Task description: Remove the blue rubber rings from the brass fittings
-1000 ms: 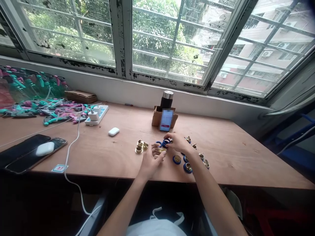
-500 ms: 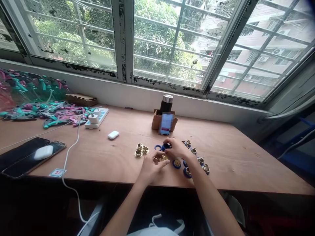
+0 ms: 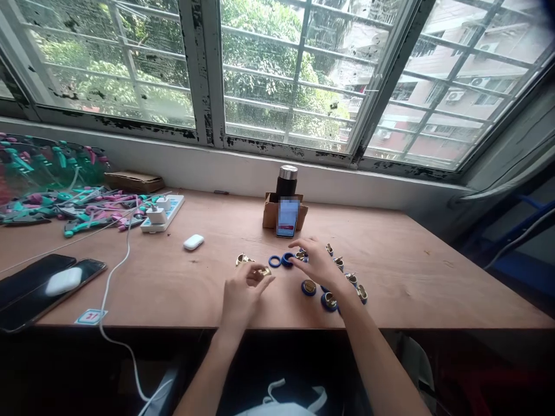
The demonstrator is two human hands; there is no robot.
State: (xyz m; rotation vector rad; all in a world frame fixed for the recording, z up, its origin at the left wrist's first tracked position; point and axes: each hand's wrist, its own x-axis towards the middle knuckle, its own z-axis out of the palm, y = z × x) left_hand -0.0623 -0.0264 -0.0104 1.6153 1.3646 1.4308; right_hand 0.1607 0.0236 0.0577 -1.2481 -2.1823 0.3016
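Between the thumb and fingers of my left hand (image 3: 243, 292) is a gold metal fitting (image 3: 265, 271), held just above the table. Other gold fittings (image 3: 241, 258) lie behind that hand and are partly hidden by it. My right hand (image 3: 319, 264) is open, thumb and fingers apart, over the table beside a small stack of blue rings (image 3: 285, 263). A single flat blue ring (image 3: 274, 266) lies left of the stack. Around my right hand and forearm sit several gold fittings with blue rings around their bases (image 3: 329, 301), some hidden; one (image 3: 309, 287) shows its flat gold face.
A phone (image 3: 286, 218) leans on a cardboard box (image 3: 269, 214) holding a black bottle (image 3: 286, 186). To the left are a white earphone case (image 3: 193, 242), a power strip (image 3: 173, 211), a white cable (image 3: 113, 277), dark phones (image 3: 39, 277) and piled teal-and-pink pliers (image 3: 91, 211).
My left hand has moved left, away from the blue rings, with a gold fitting in its fingers. My right hand has drawn off the ring stack and opened. The view has shifted slightly.
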